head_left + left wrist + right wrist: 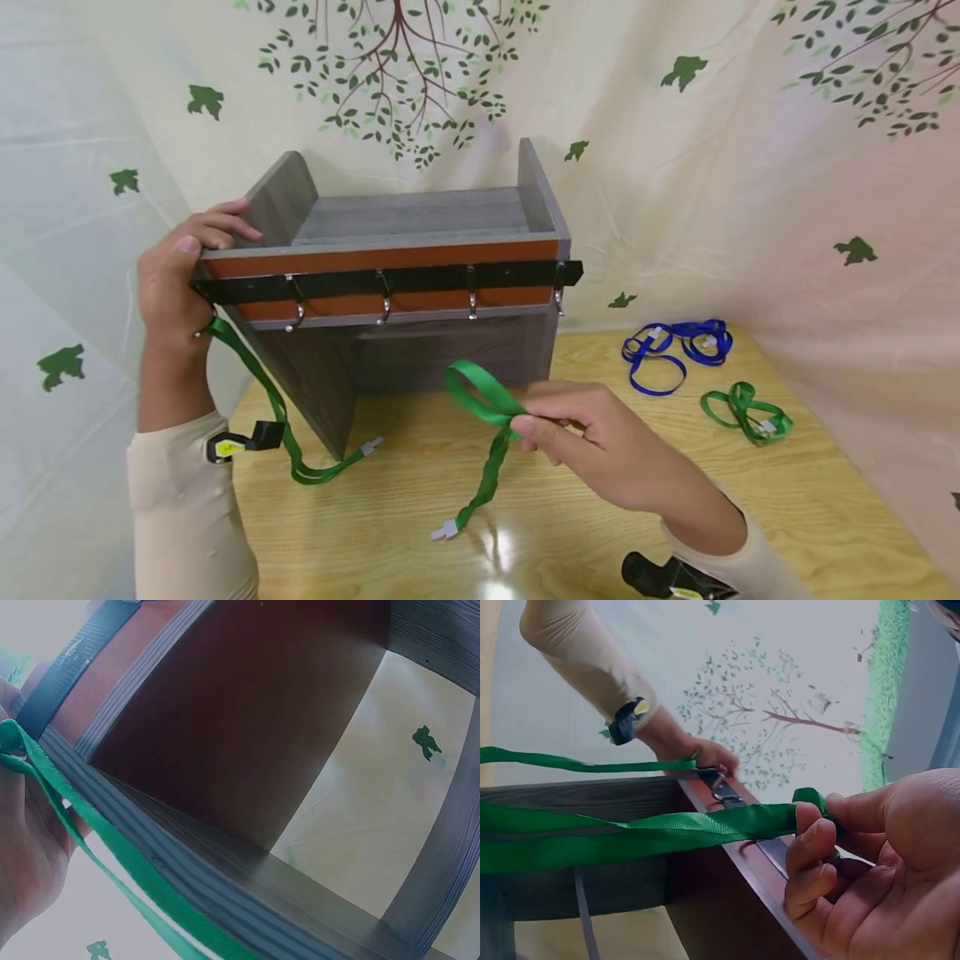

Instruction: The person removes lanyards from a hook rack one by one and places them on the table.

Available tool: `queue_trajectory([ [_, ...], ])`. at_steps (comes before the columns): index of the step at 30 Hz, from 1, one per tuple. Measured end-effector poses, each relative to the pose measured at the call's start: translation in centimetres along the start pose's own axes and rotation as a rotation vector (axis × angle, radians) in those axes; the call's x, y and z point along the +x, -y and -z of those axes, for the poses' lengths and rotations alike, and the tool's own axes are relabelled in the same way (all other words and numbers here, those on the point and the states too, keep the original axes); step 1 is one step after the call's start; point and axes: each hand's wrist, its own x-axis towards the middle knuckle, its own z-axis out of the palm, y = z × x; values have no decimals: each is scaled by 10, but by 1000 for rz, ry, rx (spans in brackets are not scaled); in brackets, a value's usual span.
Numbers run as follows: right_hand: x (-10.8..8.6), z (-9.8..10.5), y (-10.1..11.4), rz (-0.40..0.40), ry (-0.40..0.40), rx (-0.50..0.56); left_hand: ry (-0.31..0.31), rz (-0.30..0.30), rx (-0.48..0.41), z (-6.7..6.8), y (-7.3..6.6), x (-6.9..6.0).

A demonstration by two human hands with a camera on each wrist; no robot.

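A grey wooden shelf [420, 212] with an orange front band carries a black rail [427, 282] of metal hooks. My left hand [176, 271] grips its upper left corner, fingers over the top edge. From the leftmost hook, beside that wrist, hangs a green lanyard [251, 358], its pale clip end on the table. In front of the shelf, below the rail, my right hand [600, 442] pinches a second green lanyard [483, 396] between thumb and fingers. Its loop stands above the fingertips, and the strap dangles below to a pale clip [445, 530]. The right wrist view shows this strap [667, 832] stretched sideways.
Blue lanyards [654, 367] lie coiled on the wooden table [585, 533] to the right of the shelf, with another green lanyard [742, 412] nearer. A cloth backdrop [675, 208] printed with leaves and branches stands behind. Metal hooks [384, 300] jut forward from the rail.
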Motion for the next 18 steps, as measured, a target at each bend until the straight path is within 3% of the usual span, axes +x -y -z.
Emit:
queue_trajectory([
  [9,-14,25,1,81,-120,16,-36,80,-16,3,-4,-1],
  [18,-32,63,-3,63,-241,-20,-29,78,-43,4,-1,-2],
])
